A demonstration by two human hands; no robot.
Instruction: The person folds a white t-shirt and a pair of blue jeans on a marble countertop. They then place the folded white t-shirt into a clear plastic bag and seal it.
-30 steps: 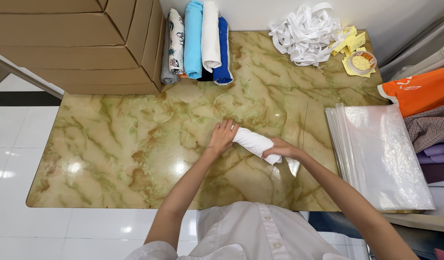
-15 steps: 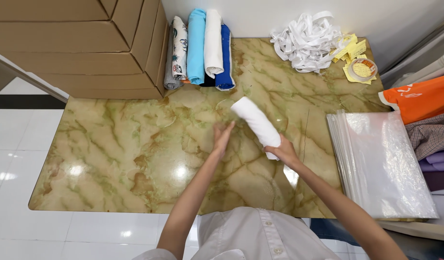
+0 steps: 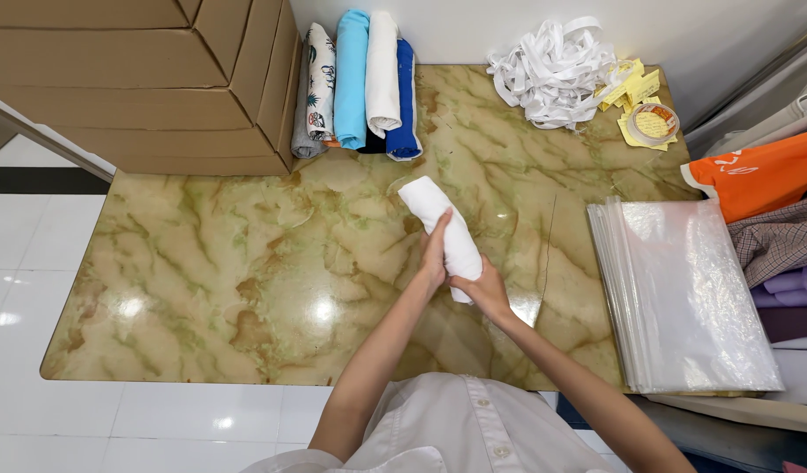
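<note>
A rolled white cloth (image 3: 438,221) points away from me above the green-brown marble table (image 3: 246,263). My right hand (image 3: 484,291) grips its near end from below. My left hand (image 3: 435,252) is wrapped around the roll's left side, about its middle. The far end of the roll sticks out free toward the back of the table. Both hands are close together, near the table's middle.
Several rolled cloths (image 3: 361,79), patterned, light blue, white and dark blue, lie at the back beside stacked cardboard boxes (image 3: 140,79). A heap of white strips (image 3: 548,70), yellow notes and a tape roll (image 3: 653,123) sit back right. Clear plastic bags (image 3: 683,298) are stacked at right, folded clothes (image 3: 762,175) beyond.
The roll was lifted off the table and turned from lying crosswise to pointing away from me. My left hand left the tabletop and took hold of the roll's side.
</note>
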